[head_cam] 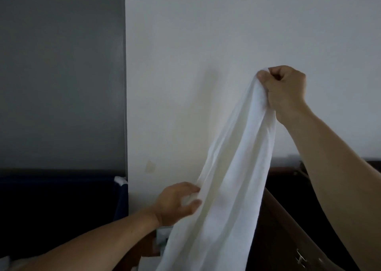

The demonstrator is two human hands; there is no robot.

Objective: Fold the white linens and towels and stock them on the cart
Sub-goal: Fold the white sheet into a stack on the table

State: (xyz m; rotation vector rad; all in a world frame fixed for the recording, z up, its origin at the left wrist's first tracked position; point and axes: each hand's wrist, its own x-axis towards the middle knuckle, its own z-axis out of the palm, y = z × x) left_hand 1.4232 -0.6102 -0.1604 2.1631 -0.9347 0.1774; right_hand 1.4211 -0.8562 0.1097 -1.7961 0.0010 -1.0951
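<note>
Right hand (285, 89) fisted tight around the top of one white linen (224, 188), held high against the white wall (206, 33). Left hand (175, 202) lower left, thumb and fingers pinching the linen's left edge. Linen hangs bunched between both hands; its bottom is cut off by the frame. Dark wooden furniture (288, 229) lower right, mostly hidden, too dim to identify. Grey panel (61, 75) left.
</note>
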